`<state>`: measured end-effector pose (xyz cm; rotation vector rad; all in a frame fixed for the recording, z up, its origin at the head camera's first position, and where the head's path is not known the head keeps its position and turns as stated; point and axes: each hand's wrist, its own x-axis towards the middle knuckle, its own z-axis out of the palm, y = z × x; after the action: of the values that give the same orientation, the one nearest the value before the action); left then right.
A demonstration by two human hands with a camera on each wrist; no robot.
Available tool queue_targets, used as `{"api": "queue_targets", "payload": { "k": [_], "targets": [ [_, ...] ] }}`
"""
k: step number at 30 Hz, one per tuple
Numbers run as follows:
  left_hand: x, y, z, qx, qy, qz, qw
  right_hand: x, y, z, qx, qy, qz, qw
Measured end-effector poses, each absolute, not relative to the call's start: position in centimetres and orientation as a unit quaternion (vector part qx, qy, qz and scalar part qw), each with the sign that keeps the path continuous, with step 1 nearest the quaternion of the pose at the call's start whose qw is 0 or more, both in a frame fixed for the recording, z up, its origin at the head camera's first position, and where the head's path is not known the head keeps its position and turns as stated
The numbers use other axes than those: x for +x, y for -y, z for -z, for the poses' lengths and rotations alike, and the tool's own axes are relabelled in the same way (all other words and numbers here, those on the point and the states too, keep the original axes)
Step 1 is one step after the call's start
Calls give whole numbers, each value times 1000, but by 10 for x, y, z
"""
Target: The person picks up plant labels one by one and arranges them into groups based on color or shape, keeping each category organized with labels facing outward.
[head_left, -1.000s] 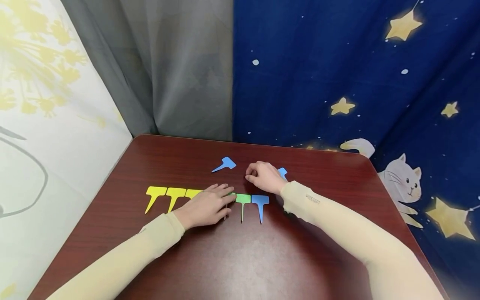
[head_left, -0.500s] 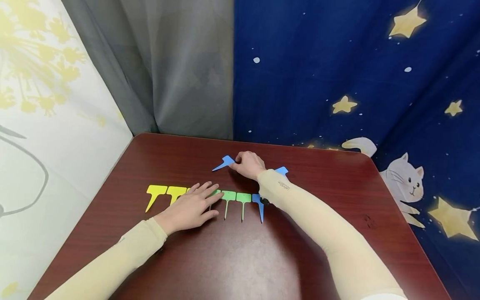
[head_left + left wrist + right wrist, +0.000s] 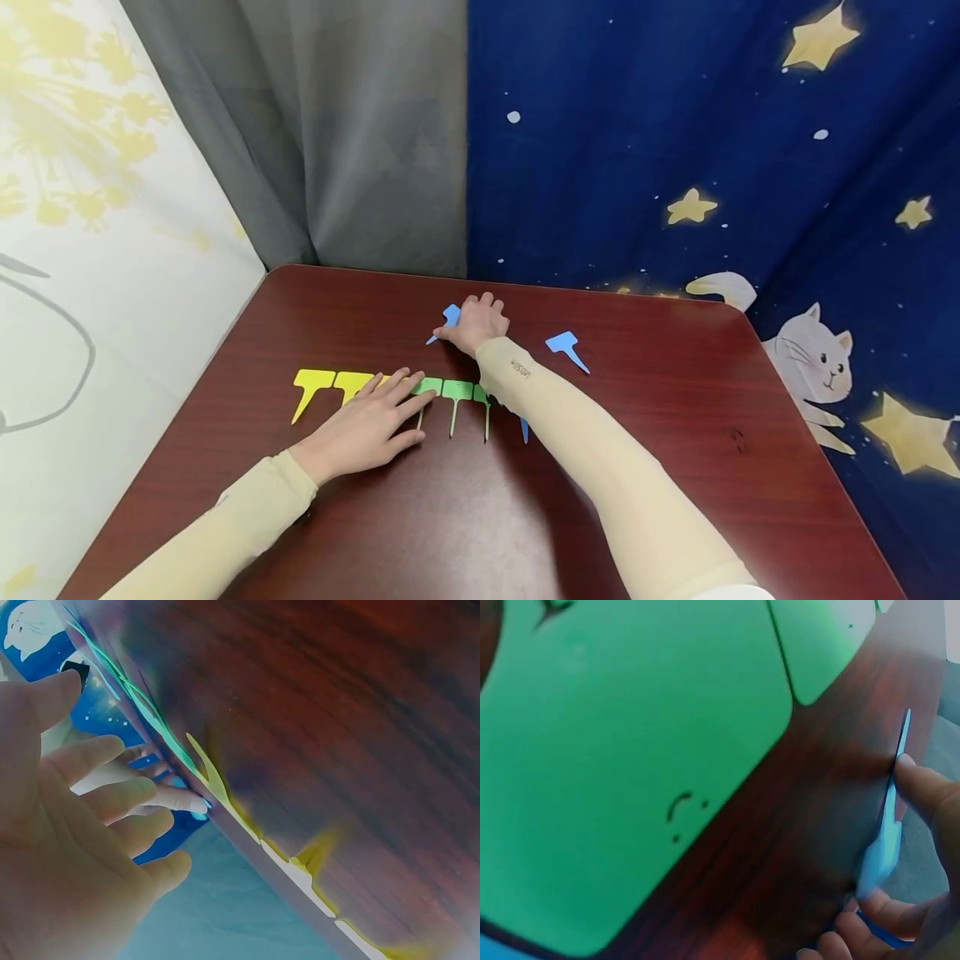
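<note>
My right hand [image 3: 477,327] reaches to the far side of the table and pinches a blue T-shaped plant label [image 3: 451,314] between thumb and finger; the right wrist view shows this label [image 3: 883,851] nearly edge-on. The left hand [image 3: 360,435], fingers spread, lies over a row of plant labels and partly hides the yellow ones. In that row are yellow labels [image 3: 314,379] at the left and green labels [image 3: 457,389] to their right. Beyond the green ones, a blue label's stem [image 3: 524,429] shows past the right sleeve, its head hidden.
Another blue plant label [image 3: 563,342] lies apart, right of the right sleeve. The dark red table [image 3: 660,433] ends at a grey curtain [image 3: 382,150] and a blue star-patterned curtain [image 3: 585,167] behind.
My right hand has moved left and away to the far blue label, which has turned slightly. The left hand has slid left and nearer, uncovering green labels.
</note>
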<state>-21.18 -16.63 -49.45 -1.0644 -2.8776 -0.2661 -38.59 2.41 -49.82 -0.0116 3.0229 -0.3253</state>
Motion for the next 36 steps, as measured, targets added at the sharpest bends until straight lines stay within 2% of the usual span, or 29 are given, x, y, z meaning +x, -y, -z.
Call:
{"api": "queue_targets", "payload": {
  "k": [6, 12, 19, 26, 36],
  "targets": [
    [-209, 167, 493, -346, 934, 86, 34, -389, -28, 498, -15, -987, 151, 47],
    [-209, 166, 492, -355, 930, 89, 43, -394, -43, 495, -36, -956, 286, 46],
    [-211, 158, 484, -368, 925, 85, 42, -396, -58, 475, -71, -915, 392, 64],
    [-215, 135, 476, -394, 915, 84, 24, -390, -90, 454, -141, -904, 400, 61],
    [-218, 114, 473, -403, 913, 69, 13, -369, -160, 431, -210, -913, 336, 100]
  ]
}}
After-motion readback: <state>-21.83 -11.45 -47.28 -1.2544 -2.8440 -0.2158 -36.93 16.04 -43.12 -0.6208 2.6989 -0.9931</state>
